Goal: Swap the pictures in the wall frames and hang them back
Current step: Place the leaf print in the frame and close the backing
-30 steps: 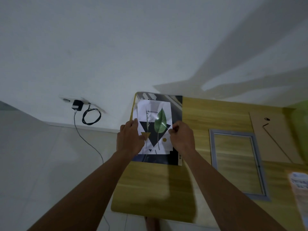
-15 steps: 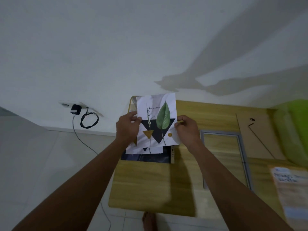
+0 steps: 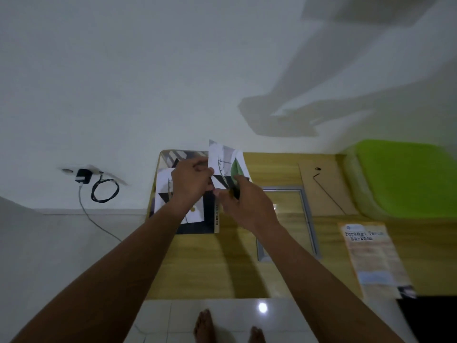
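Note:
Both hands hold a leaf picture (image 3: 226,160), a white print with a green leaf and black triangle, tilted up above the wooden table (image 3: 197,266). My left hand (image 3: 191,185) pinches its left edge. My right hand (image 3: 244,206) grips its lower right part. Beneath my left hand a similar white print (image 3: 163,191) lies on a dark glossy sheet (image 3: 210,214) with a lettered strip. An empty grey frame (image 3: 308,219) lies flat to the right. Its brown backing board (image 3: 321,191) with a hanger lies beyond it.
A printed poster (image 3: 371,256) lies at the table's right, with a green cushion (image 3: 408,177) behind it. A charger and coiled cable (image 3: 99,186) hang at a wall socket on the left. My bare feet (image 3: 205,325) stand on the tiled floor by the table's near edge.
The leaf picture has been lifted off the dark sheet, carried right and tilted on edge. A second similar print now shows on the dark sheet. The view has shifted right.

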Available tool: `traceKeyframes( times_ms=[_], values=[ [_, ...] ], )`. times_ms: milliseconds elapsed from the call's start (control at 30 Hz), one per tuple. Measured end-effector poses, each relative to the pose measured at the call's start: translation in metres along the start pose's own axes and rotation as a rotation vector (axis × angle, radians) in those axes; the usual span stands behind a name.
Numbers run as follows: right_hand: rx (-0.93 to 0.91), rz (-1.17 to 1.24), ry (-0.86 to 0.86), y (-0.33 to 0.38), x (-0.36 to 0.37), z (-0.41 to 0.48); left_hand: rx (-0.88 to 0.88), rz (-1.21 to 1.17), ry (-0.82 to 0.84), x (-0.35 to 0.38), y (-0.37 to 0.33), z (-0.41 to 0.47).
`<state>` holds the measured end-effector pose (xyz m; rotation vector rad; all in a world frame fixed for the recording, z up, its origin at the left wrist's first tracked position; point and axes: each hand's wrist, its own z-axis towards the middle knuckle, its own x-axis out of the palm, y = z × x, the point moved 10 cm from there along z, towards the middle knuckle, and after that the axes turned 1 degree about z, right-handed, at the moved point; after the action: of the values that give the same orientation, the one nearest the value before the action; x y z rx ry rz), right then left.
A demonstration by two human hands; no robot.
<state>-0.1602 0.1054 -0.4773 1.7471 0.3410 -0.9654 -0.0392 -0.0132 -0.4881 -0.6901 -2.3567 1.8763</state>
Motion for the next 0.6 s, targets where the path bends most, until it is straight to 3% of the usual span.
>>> traceKeyframes(
  times_ms=[200,267,400,467,600],
  values=[
    [-0.097,-0.224,-0.029,-0.020,-0.022,-0.037,0.017,0.014,0.008,0.057,-0.006,-0.035],
    [-0.113,-0.190,-0.057,-0.033,-0.041,-0.048,0.034,0.006,0.020,0.074,-0.006,-0.046],
    [-0.016,0.077,-0.187,-0.074,-0.081,-0.064,0.058,0.237,-0.071,0.090,0.008,-0.058],
    [0.064,0.268,-0.274,-0.104,-0.095,-0.069,-0.057,0.344,-0.066,0.100,0.031,-0.061],
    [0.261,0.636,-0.273,-0.157,-0.096,-0.073,-0.398,-0.025,0.077,0.135,0.082,-0.077]
  ],
)
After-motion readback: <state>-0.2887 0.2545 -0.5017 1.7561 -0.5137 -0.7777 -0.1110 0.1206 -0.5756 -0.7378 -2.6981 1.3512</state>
